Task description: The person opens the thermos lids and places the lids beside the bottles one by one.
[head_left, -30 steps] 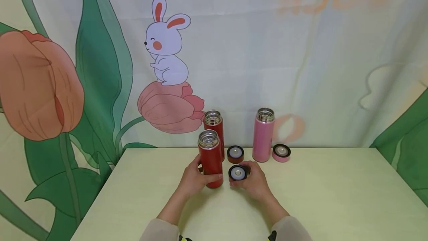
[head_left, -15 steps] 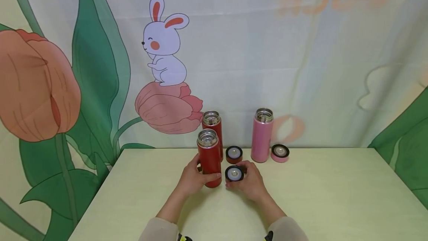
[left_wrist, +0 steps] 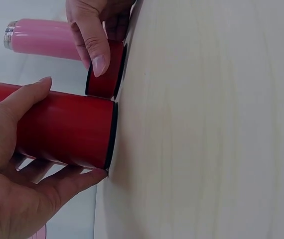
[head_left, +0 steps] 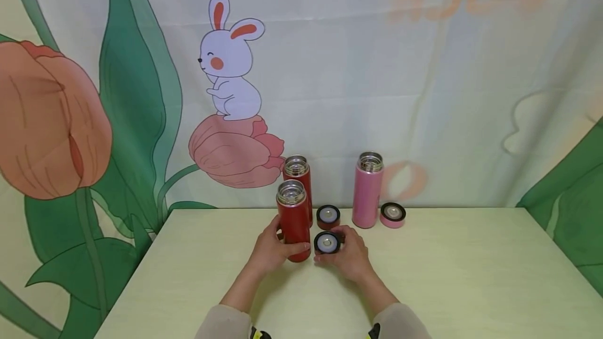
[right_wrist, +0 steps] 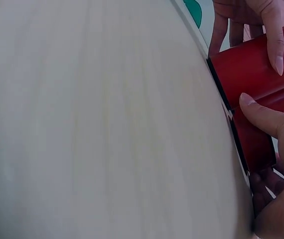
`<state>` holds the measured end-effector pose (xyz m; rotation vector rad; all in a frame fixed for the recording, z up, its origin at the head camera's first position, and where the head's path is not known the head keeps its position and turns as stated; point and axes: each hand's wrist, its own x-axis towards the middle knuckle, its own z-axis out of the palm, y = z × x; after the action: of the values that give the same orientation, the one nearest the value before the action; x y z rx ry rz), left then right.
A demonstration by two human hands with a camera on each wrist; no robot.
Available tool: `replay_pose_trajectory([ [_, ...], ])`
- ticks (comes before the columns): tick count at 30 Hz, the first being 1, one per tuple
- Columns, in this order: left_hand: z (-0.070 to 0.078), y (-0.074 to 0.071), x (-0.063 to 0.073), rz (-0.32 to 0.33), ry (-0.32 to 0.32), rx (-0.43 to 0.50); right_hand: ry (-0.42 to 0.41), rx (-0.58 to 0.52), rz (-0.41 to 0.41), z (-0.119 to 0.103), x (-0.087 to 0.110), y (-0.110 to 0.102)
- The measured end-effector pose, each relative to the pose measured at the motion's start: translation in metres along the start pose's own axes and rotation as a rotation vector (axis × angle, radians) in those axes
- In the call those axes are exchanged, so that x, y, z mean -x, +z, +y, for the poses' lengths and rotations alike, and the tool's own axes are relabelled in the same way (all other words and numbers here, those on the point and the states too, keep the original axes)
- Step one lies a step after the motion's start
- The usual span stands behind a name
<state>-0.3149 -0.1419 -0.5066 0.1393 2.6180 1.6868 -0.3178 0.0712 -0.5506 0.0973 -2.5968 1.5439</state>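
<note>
In the head view, an uncapped red thermos bottle point(head_left: 294, 224) stands upright on the table. My left hand point(head_left: 270, 250) grips its lower part, thumb in front and fingers behind. To its right a red lid point(head_left: 327, 244) with a black rim lies inner side up, held between the thumb and fingers of my right hand point(head_left: 352, 258). Lid point(left_wrist: 107, 74) and bottle point(left_wrist: 72, 129) sit side by side at the table surface in the left wrist view, so close that they seem to touch. In the right wrist view, the thumb lies across the lid point(right_wrist: 254, 144).
Behind stand another open red bottle point(head_left: 304, 178), partly hidden, and an open pink bottle point(head_left: 367, 195). Each has its lid, one red point(head_left: 328, 217) and one pink point(head_left: 393, 216), lying inner side up at its right. A printed cloth point(head_left: 330, 93) hangs along the table's point(head_left: 452, 276) back edge.
My right hand has shifted the held lid slightly left, narrowing the gap to the front bottle. My left hand keeps its grip. The head view has drifted a little.
</note>
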Motion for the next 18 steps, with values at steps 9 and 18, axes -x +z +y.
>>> replay_pose_trajectory([
  [9,-0.001,-0.003,0.014,0.063,-0.001,-0.082,0.045,-0.133,-0.127,0.007,0.001,-0.024],
  [18,0.022,-0.007,0.044,0.229,0.046,-0.328,0.095,-0.064,-0.179,0.012,0.008,-0.068],
])
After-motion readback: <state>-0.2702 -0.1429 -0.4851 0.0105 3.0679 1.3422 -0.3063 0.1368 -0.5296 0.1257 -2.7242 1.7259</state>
